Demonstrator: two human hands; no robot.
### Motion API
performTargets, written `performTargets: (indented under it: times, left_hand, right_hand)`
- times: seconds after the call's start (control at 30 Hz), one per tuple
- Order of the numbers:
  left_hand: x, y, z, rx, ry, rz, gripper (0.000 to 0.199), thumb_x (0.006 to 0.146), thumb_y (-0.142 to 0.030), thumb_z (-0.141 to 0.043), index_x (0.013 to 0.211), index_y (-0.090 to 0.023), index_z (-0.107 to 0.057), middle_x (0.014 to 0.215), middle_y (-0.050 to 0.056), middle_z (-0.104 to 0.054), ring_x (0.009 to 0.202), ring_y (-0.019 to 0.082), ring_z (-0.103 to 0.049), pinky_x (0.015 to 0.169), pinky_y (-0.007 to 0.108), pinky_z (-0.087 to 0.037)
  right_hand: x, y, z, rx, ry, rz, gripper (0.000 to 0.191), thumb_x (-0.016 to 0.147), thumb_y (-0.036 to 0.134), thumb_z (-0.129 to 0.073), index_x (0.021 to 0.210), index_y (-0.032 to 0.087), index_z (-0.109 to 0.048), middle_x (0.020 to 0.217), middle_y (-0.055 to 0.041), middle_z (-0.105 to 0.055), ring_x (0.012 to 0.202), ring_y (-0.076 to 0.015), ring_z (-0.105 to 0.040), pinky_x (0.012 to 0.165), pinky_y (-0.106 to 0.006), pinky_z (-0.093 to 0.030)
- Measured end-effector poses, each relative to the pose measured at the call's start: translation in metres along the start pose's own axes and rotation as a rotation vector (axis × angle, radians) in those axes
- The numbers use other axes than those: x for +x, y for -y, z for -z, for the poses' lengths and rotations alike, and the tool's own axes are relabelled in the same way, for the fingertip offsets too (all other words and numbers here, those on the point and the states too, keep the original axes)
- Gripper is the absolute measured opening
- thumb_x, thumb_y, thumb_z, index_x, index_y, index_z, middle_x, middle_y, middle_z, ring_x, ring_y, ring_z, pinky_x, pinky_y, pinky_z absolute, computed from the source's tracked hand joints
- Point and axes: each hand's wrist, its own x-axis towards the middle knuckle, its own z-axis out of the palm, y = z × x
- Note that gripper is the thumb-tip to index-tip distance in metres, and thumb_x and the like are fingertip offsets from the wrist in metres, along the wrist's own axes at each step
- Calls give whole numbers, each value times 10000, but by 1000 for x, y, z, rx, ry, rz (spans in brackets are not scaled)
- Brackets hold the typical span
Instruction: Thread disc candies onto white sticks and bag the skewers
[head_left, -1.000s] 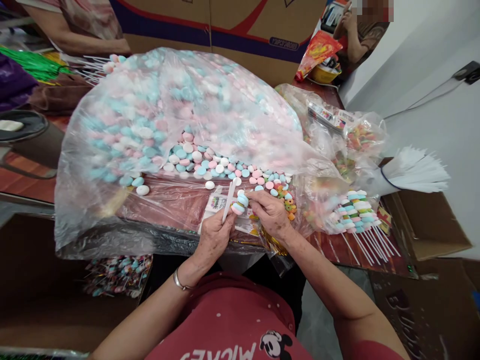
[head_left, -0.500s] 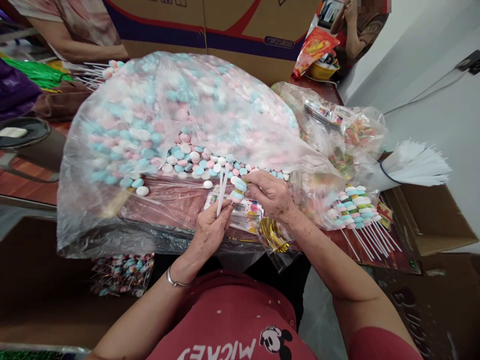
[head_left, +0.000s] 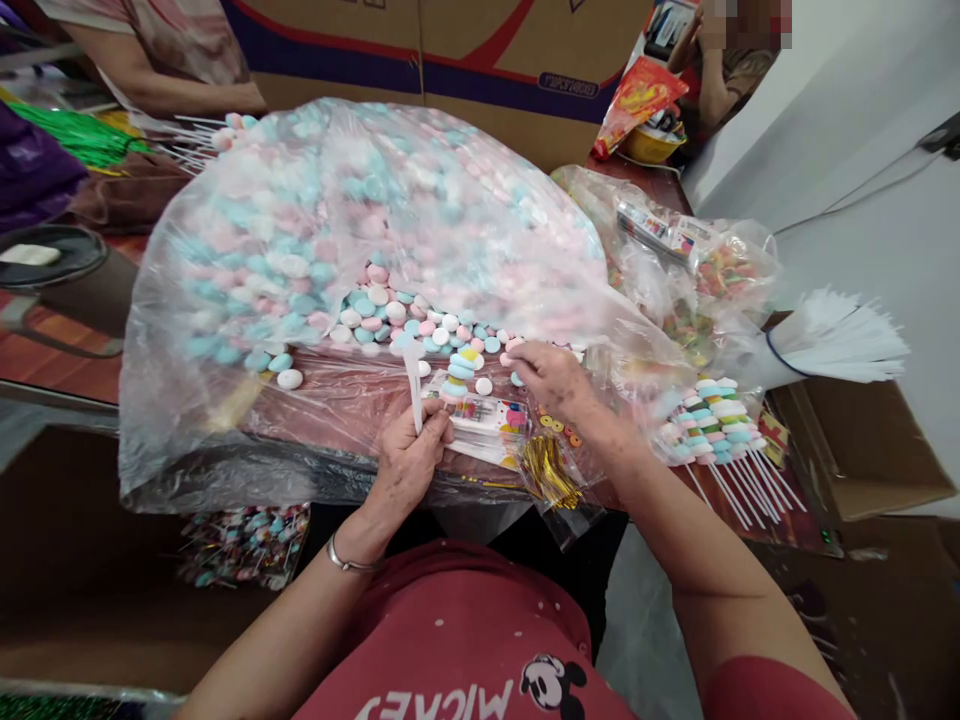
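While the left hand [head_left: 411, 450] clasps white sticks [head_left: 414, 385] and a candy stack [head_left: 459, 374], long axis up-frame, right hand [head_left: 556, 385] lies rightward, fingers' hold unclear.

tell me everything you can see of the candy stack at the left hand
The candy stack is short and nearly upright, held at its lower end by the left hand. Rounded, soft-looking pieces are piled flat on one another: mostly pale blue, with yellow between and at the top, pinkish at the bottom. White sticks in the same hand stand to its left. The right hand is apart from it.
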Motion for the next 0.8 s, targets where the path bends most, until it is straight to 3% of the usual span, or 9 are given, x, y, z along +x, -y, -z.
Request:
performTargets:
  times: [0.13, 0.23, 0.33, 0.43, 0.57, 0.63, 0.8]
  left_hand:
    - [-1, 0, -2, -42, 0, 16, 303, 762, -408, -726, 922, -165, -642, 554, -62, -543, 355, 24, -288, 345, 159, -211]
    - [-1, -1, -2, -32, 4, 18, 304, 763, -408, -725, 919, -163, -637, 549, -63, -537, 361, 27, -302, 352, 160, -225]
    - [-2, -1, 0, 10, 17, 17, 277, 791, -399, -702, 921, -162, -641, 555, -60, -532, 382, 35, -326, 368, 167, -249]
    - [-3, 1, 2, 61, 37, 6, 251, 829, -392, -671, 933, -164, -653, 579, -52, -536, 415, 44, -354, 395, 175, -283]
    - [-4, 3, 4, 85, 45, 16, 249, 849, -404, -655, 926, -167, -662, 599, -50, -527, 444, 50, -365, 418, 181, -306]
    - [-5, 4, 4, 87, 53, 36, 265, 850, -419, -654, 921, -164, -665, 595, -50, -516, 447, 53, -368, 420, 183, -314]
    - [-5, 2, 2, 88, 50, 38, 305, 830, -447, -669, 923, -157, -670, 585, -48, -513, 441, 56, -371, 417, 183, -336]
  right_hand:
    - [-1, 9, -29, -166, 160, 233, 210, 933, 156, -517, 1037, 216, -689, 1025, -62, -690, 960, -192, -616, 847, -311, -508]
    - [-2, 16, -44, -238, 186, 309, 197, 915, 112, -546, 1002, 219, -687, 1000, -75, -685, 961, -215, -592, 817, -314, -505]
    - [-3, 13, -47, -218, 159, 285, 181, 876, 60, -560, 954, 186, -664, 958, -94, -678, 934, -229, -595, 813, -331, -508]
    - [-5, -1, -33, -174, 105, 228, 194, 841, 27, -535, 931, 169, -632, 951, -88, -678, 919, -209, -614, 829, -328, -511]
    - [-12, -22, -5, -52, -50, -68, 128, 895, 167, -495, 893, 194, -621, 779, -19, -654, 692, -160, -586, 657, -293, -475]
    - [-16, -28, 3, -88, -97, -138, 117, 893, 201, -510, 886, 200, -626, 783, -26, -653, 706, -176, -582, 668, -309, -461]
    - [-21, -22, -7, -325, -39, 13, 177, 920, 159, -479, 994, 195, -635, 956, -89, -630, 829, -212, -578, 728, -332, -463]
